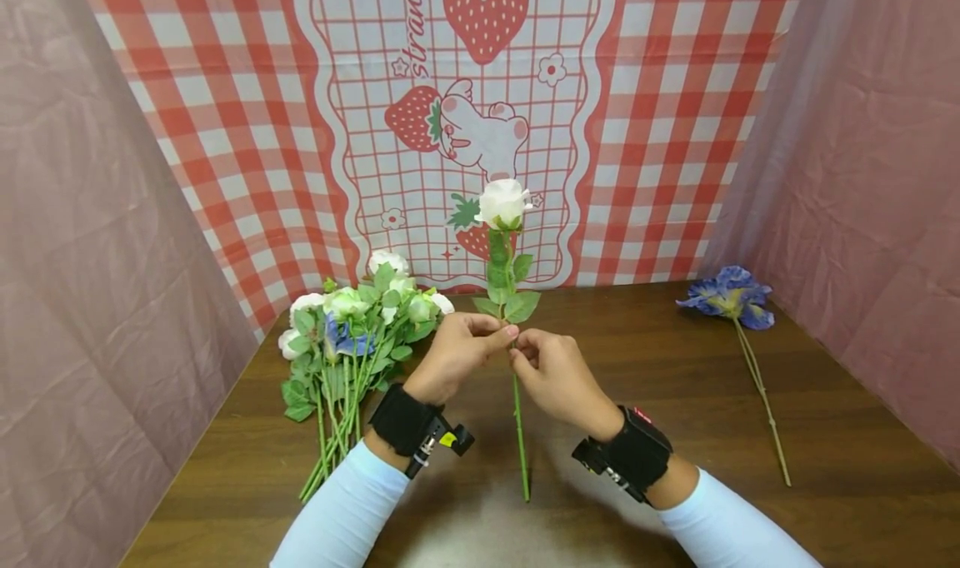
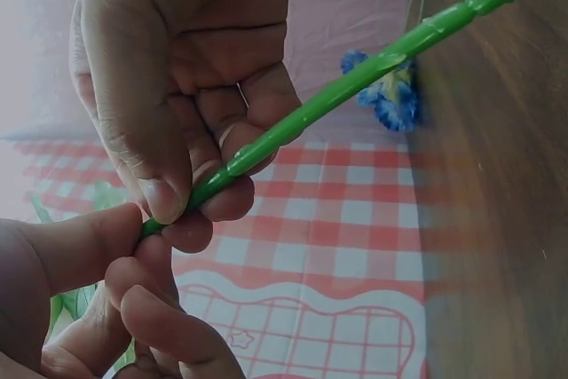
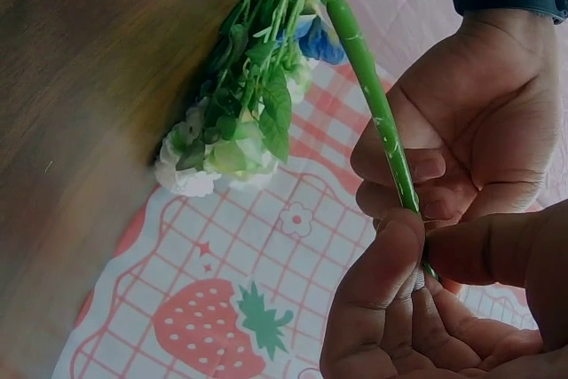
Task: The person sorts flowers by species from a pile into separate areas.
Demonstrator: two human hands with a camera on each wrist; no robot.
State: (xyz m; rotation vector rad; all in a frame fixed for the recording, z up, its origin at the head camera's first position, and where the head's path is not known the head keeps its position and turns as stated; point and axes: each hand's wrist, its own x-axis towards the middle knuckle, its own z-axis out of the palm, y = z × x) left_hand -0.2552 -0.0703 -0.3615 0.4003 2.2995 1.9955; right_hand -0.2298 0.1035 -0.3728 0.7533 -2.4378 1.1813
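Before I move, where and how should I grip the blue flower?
Best taken, I think, by the middle of its stem, from above and the near side. The blue flower lies with broad petals at the far end and a thin, leafless stem running toward the camera. The right hand is nearer, but holds the white rose.

Both hands (image 1: pixel 467 347) (image 1: pixel 561 375) hold a white rose (image 1: pixel 503 207).

Green stem (image 2: pixel 312 112) cropped in 2 wrist views; head view crops lettering (image 1: pixel 412 27)
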